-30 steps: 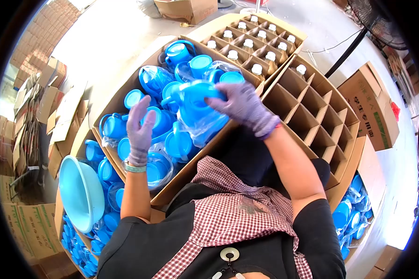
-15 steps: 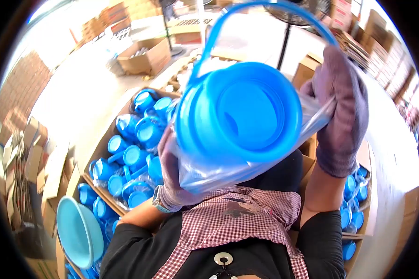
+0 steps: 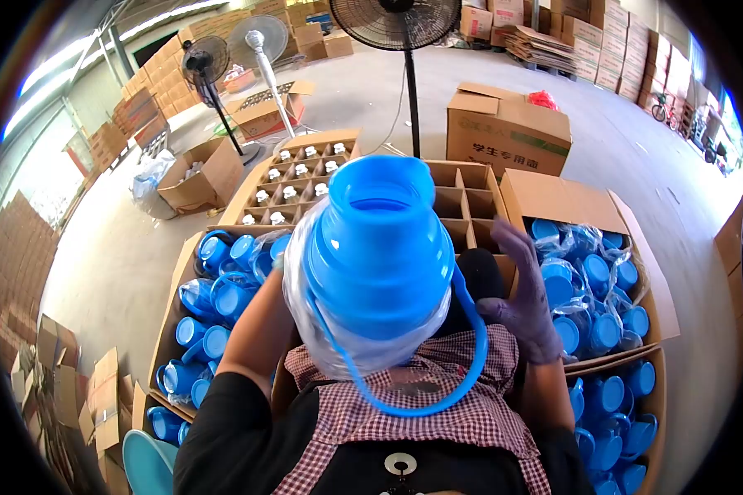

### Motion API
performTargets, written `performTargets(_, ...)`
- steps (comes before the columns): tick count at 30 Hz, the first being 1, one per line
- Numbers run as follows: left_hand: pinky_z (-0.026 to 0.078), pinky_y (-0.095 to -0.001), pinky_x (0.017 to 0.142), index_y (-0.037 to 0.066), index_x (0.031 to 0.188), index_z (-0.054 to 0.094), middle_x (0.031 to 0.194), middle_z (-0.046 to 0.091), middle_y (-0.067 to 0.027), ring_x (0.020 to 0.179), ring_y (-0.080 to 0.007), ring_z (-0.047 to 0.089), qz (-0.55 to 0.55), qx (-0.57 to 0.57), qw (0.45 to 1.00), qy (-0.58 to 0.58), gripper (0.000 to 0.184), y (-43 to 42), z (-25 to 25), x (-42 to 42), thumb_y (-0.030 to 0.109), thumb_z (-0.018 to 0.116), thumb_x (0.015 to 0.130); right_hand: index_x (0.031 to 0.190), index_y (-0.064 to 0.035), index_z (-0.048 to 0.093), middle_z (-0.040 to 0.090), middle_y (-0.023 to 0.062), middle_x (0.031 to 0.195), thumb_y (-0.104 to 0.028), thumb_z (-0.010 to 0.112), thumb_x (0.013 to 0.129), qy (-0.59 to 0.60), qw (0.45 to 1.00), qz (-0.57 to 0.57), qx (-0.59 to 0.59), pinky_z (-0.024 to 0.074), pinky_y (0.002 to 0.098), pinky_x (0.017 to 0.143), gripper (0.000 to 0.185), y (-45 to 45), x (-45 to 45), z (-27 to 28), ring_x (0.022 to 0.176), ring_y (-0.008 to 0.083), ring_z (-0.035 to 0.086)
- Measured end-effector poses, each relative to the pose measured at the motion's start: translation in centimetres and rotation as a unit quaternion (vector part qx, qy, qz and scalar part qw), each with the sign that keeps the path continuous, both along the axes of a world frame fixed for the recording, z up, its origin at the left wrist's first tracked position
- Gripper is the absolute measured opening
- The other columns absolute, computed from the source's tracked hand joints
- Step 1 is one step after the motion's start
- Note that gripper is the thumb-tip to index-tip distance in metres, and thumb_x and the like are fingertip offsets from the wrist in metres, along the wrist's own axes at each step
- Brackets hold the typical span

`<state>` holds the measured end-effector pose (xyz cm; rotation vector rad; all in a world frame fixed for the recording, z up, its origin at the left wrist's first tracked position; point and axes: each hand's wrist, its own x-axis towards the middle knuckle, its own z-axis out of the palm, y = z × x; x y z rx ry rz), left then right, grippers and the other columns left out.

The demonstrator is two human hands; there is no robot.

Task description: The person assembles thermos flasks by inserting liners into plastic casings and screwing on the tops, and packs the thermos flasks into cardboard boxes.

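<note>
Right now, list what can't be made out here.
Head view: left hand, hidden behind the glossy blue plastic jug.
Head view: lower part of the round light-blue plastic basin, cut off by the bottom edge.
Head view: lower bodies of white-capped bottles, hidden by brown cardboard dividers.

A warehouse-like workshop: stacked cartons rise behind and right of the tall black fan; open boxes of blue jugs stand before it.

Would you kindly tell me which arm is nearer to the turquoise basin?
Left: the left arm is just right of the basin, its hand hidden by the blue jug; the right arm is farther right, across the body.
</note>
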<state>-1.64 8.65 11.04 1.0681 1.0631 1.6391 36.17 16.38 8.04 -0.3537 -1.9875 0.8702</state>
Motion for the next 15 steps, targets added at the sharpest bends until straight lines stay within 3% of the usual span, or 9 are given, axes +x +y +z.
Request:
performTargets(2, 0.057, -0.0343, 0.09, -0.002, 0.124, 0.066, 0.113, 0.073, -0.0112, 0.098, -0.0182, 0.07, -0.017, -0.04, 0.997, -0.067, 0.036, 3.4, -4.3, 1.9, 0.008, 0.072, 0.091, 0.15, -0.0043, 0.045, 0.04, 0.0206, 0.157, -0.052, 0.086, 0.076, 0.103, 0.989, 0.101, 0.017, 0.0412, 0.0436, 0.113, 0.097, 0.8, -2.6, 1.4, 0.144, 0.0342, 0.042)
performTargets(3, 0.057, -0.0343, 0.091, -0.002, 0.126, 0.065, 0.114, 0.072, -0.0111, 0.1, -0.0183, 0.07, -0.017, -0.062, 0.993, -0.099, 0.037, 4.6, -7.3, 3.1, 0.009, 0.072, 0.091, 0.151, -0.0049, 0.044, 0.037, 0.0198, 0.159, -0.047, 0.088, 0.077, 0.119, 0.983, 0.139, -0.015, 0.0343, 0.0431, 0.118, 0.096, 1.0, -4.2, 1.3, 0.148, 0.0326, 0.037)
performTargets(5, 0.056, -0.0344, 0.093, -0.002, 0.128, 0.064, 0.117, 0.071, -0.011, 0.103, -0.0185, 0.069, -0.015, -0.104, 0.982, -0.158, 0.039, 6.0, -13.1, 5.2, 0.01, 0.072, 0.092, 0.149, -0.0043, 0.046, 0.039, 0.0207, 0.157, -0.042, 0.087, 0.079, 0.069, 0.99, 0.111, 0.05, 0.0321, 0.0439, 0.12, 0.089, 0.9, -7.0, 0.8, 0.148, 0.0332, 0.037)
performTargets(10, 0.053, -0.0344, 0.099, -0.001, 0.134, 0.061, 0.125, 0.069, -0.0106, 0.111, -0.0191, 0.066, -0.047, -0.203, 0.954, -0.213, 0.043, 1.2, -22.5, 6.3, 0.012, 0.071, 0.094, 0.141, -0.0031, 0.051, 0.045, 0.0205, 0.15, -0.033, 0.083, 0.083, 0.065, 0.994, 0.061, -0.065, 0.0313, 0.0427, 0.119, 0.072, 3.7, -9.8, -4.1, 0.143, 0.0331, 0.041)
performTargets(12, 0.052, -0.0344, 0.101, -0.001, 0.137, 0.06, 0.128, 0.068, -0.0104, 0.114, -0.0193, 0.065, -0.094, -0.248, 0.943, -0.2, 0.045, -3.8, -23.4, 4.6, 0.013, 0.071, 0.095, 0.139, -0.0028, 0.051, 0.048, 0.0196, 0.145, -0.034, 0.08, 0.086, 0.066, 0.993, 0.052, -0.087, 0.0331, 0.042, 0.118, 0.068, 5.5, -9.6, -5.3, 0.139, 0.0328, 0.045)
performTargets(13, 0.052, -0.0345, 0.102, 0.0, 0.138, 0.059, 0.129, 0.067, -0.0103, 0.115, -0.0194, 0.065, -0.119, -0.269, 0.939, -0.176, 0.046, -6.3, -22.5, 3.1, 0.013, 0.07, 0.095, 0.139, -0.0023, 0.05, 0.049, 0.02, 0.143, -0.041, 0.077, 0.088, 0.046, 0.995, 0.029, -0.089, 0.0345, 0.0423, 0.117, 0.069, 5.9, -9.5, -5.6, 0.137, 0.033, 0.046)
performTargets(15, 0.051, -0.0345, 0.104, 0.0, 0.141, 0.058, 0.132, 0.066, -0.0102, 0.118, -0.0197, 0.064, -0.14, -0.291, 0.945, -0.049, 0.048, -9.4, -16.6, -1.1, 0.014, 0.07, 0.096, 0.14, -0.0022, 0.049, 0.049, 0.0208, 0.143, -0.049, 0.074, 0.09, 0.028, 0.997, -0.006, -0.069, 0.0354, 0.0432, 0.116, 0.073, 6.2, -9.7, -6.5, 0.136, 0.0338, 0.047)
